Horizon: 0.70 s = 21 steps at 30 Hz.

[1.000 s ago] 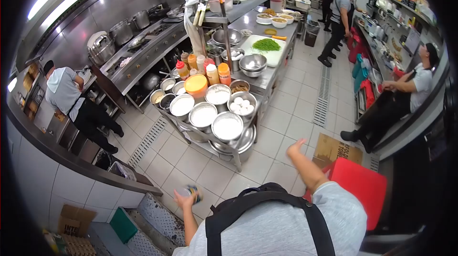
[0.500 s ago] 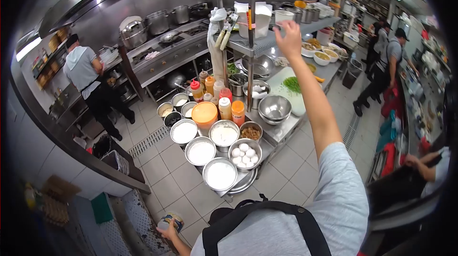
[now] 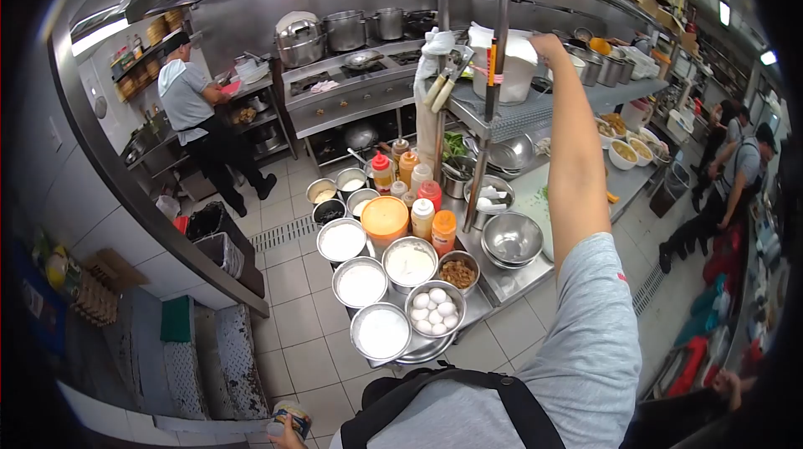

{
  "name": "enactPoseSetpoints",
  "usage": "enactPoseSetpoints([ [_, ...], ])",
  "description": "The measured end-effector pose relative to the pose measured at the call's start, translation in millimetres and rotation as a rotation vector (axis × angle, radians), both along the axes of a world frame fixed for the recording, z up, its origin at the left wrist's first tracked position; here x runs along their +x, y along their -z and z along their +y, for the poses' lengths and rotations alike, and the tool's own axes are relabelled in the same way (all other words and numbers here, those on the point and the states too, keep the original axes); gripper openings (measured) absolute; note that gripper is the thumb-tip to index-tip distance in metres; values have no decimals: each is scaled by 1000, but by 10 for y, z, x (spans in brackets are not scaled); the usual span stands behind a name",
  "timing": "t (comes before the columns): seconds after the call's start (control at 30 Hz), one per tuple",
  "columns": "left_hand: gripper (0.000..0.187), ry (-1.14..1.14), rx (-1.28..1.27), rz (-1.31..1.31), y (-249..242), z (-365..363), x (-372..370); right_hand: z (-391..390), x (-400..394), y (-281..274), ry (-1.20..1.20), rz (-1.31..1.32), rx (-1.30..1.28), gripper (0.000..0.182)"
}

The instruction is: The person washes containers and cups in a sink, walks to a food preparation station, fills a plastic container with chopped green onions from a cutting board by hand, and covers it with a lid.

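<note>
At the bottom edge, my left hand [image 3: 288,437] is wrapped around a labelled can [image 3: 287,417], held low beside my body. My right arm stretches up across the prep counter, and my right hand [image 3: 548,48] is at the upper metal shelf [image 3: 468,103], close beside a large white tub [image 3: 512,72] with a white liner. Its fingers bend down and are mostly hidden, so whether they hold anything cannot be made out. Below stand a bowl of eggs [image 3: 435,312], steel bowls [image 3: 513,238] and several pans of white powder [image 3: 360,282].
Squeeze bottles [image 3: 422,219] and an orange-lidded tub [image 3: 385,220] crowd the counter. Metal steps [image 3: 242,357] lie at lower left. One person [image 3: 196,106] works at the far left; other people [image 3: 736,164] stand along the right aisle. A stove [image 3: 360,97] lines the back.
My view has swung to the right side of the body less, shifting the counter rightward. My right hand went from raised with fingers spread to lowered beside the white tub. The can stays in my left hand.
</note>
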<state>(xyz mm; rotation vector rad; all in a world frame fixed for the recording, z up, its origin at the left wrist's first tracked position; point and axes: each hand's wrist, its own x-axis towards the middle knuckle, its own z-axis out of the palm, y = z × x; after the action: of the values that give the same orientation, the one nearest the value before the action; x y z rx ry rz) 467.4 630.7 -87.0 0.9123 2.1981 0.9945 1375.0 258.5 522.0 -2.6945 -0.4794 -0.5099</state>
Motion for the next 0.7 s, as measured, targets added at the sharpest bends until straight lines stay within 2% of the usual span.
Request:
enactPoseSetpoints([
  [0.03,110,-9,-5,8,-27,-62,-20,25,-9,-34,-89,95,-352,57],
  [0.07,110,-11,-9,17,-55,-105,-24,48,-15,-1,-98,97,-352,57],
  [0.17,113,-2,-22,47,-142,-203,-16,96,-71,122,82,-319,947,50],
  [0.3,117,33,-27,84,-416,-280,106,25,43,122,39,-336,882,52],
  [0.37,118,47,-23,77,-395,-209,67,-11,63,147,91,-314,888,53],
  [0.43,119,67,36,27,-193,-6,-33,-47,143,217,-87,-208,916,58],
  [0.57,120,86,-18,111,-331,96,90,35,-200,209,-210,-192,931,60],
  [0.63,119,126,-40,242,-486,77,186,37,-426,180,-445,-68,954,57],
  [0.67,119,128,-39,243,-588,45,259,35,-452,154,-443,-68,955,57],
  [0.7,119,126,-66,239,-690,3,335,35,-436,122,-489,115,1137,52],
])
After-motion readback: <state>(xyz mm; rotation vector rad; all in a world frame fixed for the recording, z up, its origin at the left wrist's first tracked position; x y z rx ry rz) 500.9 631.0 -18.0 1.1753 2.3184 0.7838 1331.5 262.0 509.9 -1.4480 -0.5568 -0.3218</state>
